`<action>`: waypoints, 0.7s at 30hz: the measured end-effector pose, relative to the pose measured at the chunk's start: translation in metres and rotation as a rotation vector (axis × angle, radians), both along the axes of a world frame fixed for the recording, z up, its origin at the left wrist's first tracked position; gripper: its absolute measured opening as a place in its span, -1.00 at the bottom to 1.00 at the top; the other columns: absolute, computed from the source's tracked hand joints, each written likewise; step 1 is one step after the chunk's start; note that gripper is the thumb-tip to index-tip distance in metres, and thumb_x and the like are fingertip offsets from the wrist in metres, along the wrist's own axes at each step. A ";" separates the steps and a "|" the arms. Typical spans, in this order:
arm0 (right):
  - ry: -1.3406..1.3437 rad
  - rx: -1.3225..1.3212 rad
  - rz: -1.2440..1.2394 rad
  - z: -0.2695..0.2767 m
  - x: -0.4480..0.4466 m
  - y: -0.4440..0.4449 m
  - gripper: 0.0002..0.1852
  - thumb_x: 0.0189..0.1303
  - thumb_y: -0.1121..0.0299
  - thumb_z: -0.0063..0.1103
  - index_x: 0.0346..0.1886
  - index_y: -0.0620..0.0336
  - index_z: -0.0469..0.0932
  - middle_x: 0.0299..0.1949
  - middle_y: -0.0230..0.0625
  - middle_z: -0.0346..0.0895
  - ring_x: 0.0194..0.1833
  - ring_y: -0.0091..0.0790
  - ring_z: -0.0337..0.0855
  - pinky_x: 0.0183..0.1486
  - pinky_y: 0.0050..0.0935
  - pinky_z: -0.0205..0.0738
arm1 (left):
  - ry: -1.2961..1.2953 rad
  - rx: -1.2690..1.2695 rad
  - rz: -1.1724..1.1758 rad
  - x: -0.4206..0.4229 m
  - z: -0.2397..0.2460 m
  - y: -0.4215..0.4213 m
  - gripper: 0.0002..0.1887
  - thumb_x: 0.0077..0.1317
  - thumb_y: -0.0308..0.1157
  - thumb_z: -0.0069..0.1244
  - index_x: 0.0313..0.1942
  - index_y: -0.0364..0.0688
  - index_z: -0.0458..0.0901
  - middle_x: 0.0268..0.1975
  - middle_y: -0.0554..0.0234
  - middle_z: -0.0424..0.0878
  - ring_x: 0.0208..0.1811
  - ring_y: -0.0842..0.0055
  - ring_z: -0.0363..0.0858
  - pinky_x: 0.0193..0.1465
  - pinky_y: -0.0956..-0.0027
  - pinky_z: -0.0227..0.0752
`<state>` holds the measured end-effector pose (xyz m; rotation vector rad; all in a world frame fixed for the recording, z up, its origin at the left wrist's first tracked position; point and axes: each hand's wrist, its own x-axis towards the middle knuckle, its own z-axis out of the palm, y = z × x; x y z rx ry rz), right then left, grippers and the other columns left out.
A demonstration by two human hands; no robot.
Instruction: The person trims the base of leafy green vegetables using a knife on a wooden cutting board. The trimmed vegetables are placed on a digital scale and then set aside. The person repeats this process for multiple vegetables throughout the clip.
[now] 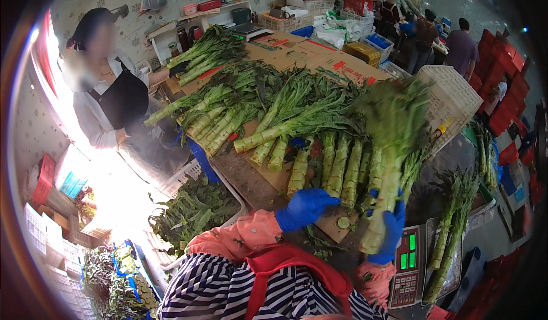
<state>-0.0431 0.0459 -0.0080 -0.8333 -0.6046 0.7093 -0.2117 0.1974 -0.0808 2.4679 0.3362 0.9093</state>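
Note:
My right hand (391,238), in a blue glove, grips the thick pale stem of a leafy celtuce stalk (380,221), whose leaves are blurred. My left hand (306,208), also gloved in blue, is beside the cut stem ends at the near edge of the work table; whether its fingers hold something small cannot be told. Several celtuce stalks (340,166) lie in a row in front of me, leaves pointing away. More stalks (214,127) are heaped to the left. A round cut slice (343,222) lies on a piece of cardboard (332,231) between my hands.
A digital scale (404,273) stands at my right, with two stalks (447,238) on a metal tray beyond it. A leaf-filled crate (242,211) stands at the left. Across the table are a co-worker (115,93), flattened cardboard (282,48) and a white plastic crate (454,93).

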 end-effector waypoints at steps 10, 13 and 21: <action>-0.891 -0.407 -0.476 -0.002 0.041 0.074 -0.25 0.12 0.24 0.23 0.37 0.23 0.16 0.28 -0.02 0.25 0.26 -0.09 0.29 0.25 -0.27 0.17 | 0.070 -0.162 0.330 -0.047 -0.055 0.030 -0.62 0.10 -0.51 -0.04 -0.07 0.05 0.64 -0.27 0.17 0.58 -0.24 0.18 0.56 -0.18 0.21 0.48; -1.271 -0.796 -0.397 -0.039 0.038 0.078 -0.29 0.15 0.16 0.20 0.35 0.17 0.21 0.29 0.05 0.24 0.28 0.04 0.24 0.28 -0.13 0.11 | 0.015 -0.115 0.448 -0.051 -0.061 0.051 -0.65 0.12 -0.49 -0.02 -0.07 0.03 0.63 -0.22 0.13 0.56 -0.18 0.16 0.54 -0.15 0.20 0.46; -1.508 -0.677 -0.389 -0.087 0.032 0.060 -0.40 0.15 0.14 0.17 0.26 0.16 0.36 0.25 -0.03 0.32 0.33 0.10 0.15 0.34 -0.07 0.01 | 0.171 0.164 0.870 -0.058 -0.047 0.174 -0.35 0.04 -0.29 0.11 0.21 -0.05 0.38 0.11 -0.06 0.47 0.16 0.00 0.37 0.24 -0.06 0.12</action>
